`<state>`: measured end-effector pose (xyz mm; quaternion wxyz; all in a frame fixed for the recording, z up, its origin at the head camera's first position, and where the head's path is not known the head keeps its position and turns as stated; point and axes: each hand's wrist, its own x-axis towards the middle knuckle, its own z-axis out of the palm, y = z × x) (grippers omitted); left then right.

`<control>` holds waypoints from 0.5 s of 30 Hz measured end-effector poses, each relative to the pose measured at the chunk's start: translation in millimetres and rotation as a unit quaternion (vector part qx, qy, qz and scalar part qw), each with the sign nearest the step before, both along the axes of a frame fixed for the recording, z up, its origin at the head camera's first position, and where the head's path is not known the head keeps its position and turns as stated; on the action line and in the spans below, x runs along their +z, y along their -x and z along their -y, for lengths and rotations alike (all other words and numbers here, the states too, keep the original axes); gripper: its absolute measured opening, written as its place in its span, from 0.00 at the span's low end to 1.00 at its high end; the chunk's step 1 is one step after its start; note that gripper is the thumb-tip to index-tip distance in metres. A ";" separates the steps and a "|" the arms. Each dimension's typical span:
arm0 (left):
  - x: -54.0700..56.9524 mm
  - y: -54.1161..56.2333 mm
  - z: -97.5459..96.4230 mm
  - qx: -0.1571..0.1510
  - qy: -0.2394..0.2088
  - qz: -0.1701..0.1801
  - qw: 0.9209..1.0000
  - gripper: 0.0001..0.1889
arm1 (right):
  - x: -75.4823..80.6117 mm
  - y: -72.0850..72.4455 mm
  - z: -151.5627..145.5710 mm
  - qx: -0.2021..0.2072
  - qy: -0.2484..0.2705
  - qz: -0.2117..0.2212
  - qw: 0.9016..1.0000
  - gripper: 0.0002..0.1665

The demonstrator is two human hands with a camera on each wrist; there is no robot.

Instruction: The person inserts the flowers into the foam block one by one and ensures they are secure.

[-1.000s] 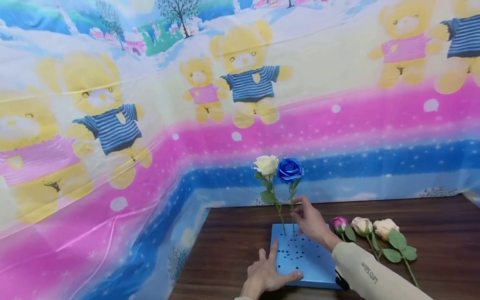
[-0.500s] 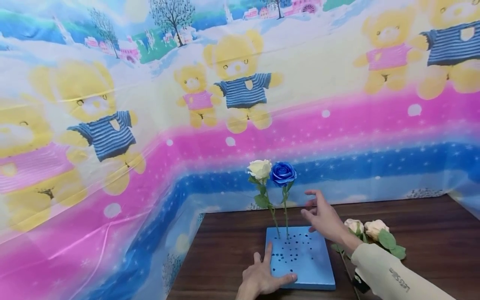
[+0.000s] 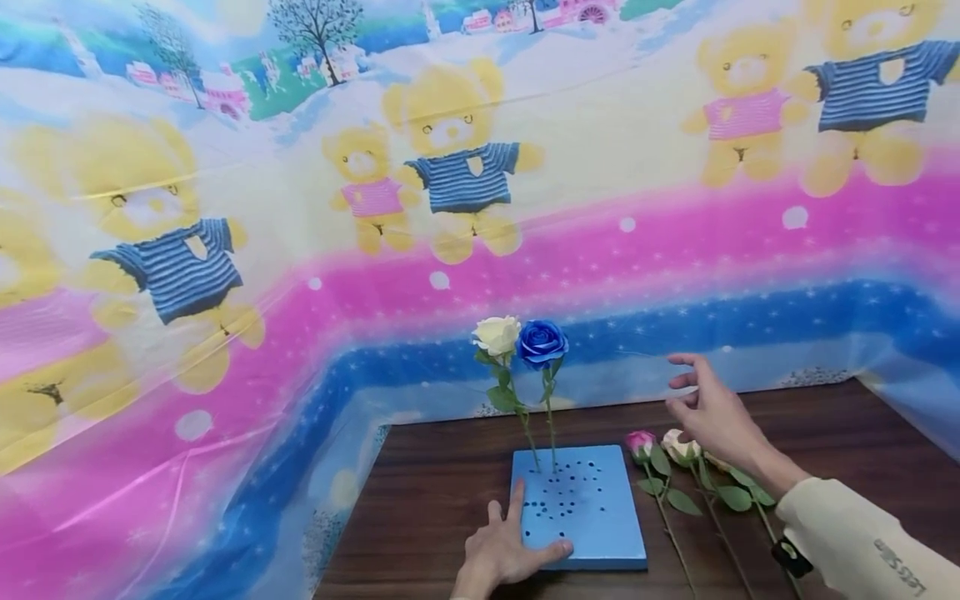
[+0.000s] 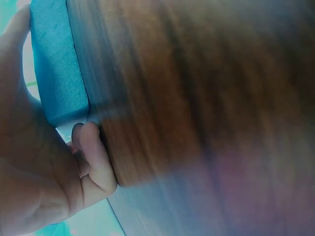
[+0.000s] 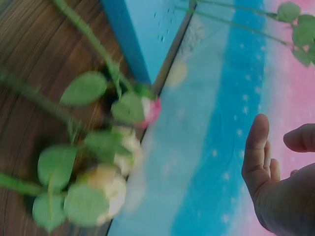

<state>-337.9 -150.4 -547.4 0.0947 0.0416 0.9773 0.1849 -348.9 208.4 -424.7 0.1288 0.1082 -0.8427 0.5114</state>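
Note:
A blue foam block (image 3: 592, 525) dotted with small holes lies on the table. A white rose (image 3: 497, 335) and a blue rose (image 3: 542, 343) stand upright with their stems in its far left part. My left hand (image 3: 498, 546) rests against the block's left near corner, thumb and index finger spread along its edges. Above the loose roses hovers my right hand (image 3: 716, 417), holding nothing, its fingers apart. Beneath it lie a pink rose (image 3: 641, 444) and a cream rose (image 3: 680, 447); a third, pale rose (image 5: 115, 191) shows in the right wrist view, its bloom mostly hidden in the head view.
The dark wooden table (image 3: 420, 500) ends at a cloth backdrop (image 3: 600, 275) printed with bears. Stems of the loose roses run toward the near edge, right of the block. A black band (image 3: 791, 557) sits at the right sleeve.
My right hand has let go of the blue rose's stem and moved right, over the loose roses. The blue rose stays upright in the block. My left hand remains on the block.

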 end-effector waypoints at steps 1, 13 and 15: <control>-0.1 0.4 2.2 0.002 0.000 0.000 1.000 0.71 | 1.3 -1.3 -5.1 -0.006 -0.007 -0.001 1.000 0.39; 2.0 -2.2 16.5 0.013 0.014 0.012 1.000 0.70 | -24.8 -16.2 -53.7 -0.031 -0.116 0.099 0.988 0.26; 0.5 -1.6 18.0 0.015 0.014 0.011 1.000 0.71 | -32.7 -17.3 -56.2 -0.019 -0.122 0.151 0.981 0.22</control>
